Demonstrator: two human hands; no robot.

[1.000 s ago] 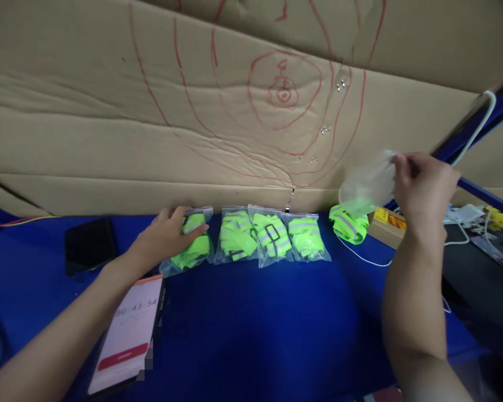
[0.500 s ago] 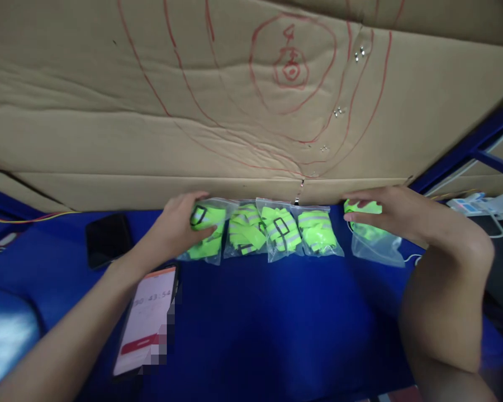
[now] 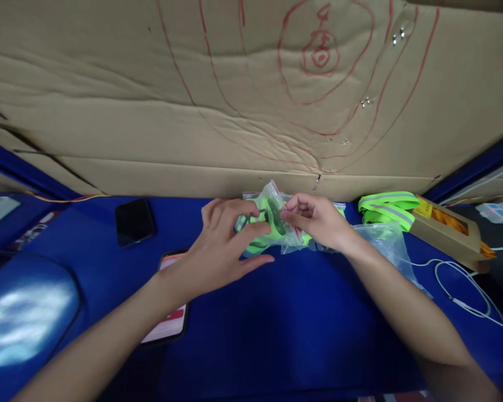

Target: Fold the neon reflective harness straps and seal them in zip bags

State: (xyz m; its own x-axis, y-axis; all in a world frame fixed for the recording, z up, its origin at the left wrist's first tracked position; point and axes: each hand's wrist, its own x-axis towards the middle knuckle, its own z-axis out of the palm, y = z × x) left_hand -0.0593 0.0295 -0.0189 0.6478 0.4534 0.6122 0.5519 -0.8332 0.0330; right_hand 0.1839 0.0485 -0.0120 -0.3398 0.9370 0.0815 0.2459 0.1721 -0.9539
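My right hand [image 3: 316,219] pinches the zip edge of a clear zip bag [image 3: 280,215], which is tilted up and has neon-green material in or behind it. My left hand [image 3: 228,237] is at the left side of this bag, its fingers curved and its thumb apart; any grip there is not visible. More bagged neon-green pieces are partly hidden behind both hands. Farther right, a folded neon-green band with grey reflective stripes [image 3: 388,207] lies out on the blue surface, beside a crumpled clear bag [image 3: 388,245] partly covered by my right forearm.
A phone with a lit screen [image 3: 167,329] lies under my left forearm, and a dark phone [image 3: 134,222] lies farther left. At right are a cardboard box with a window [image 3: 448,229] and a coiled white cable [image 3: 465,293]. A cardboard panel [image 3: 151,134] with red rings stands behind.
My right hand has left the neon-green piece at the right and moved left to a zip bag, which is now tilted up. My left hand's fingers have spread. The view has shifted.
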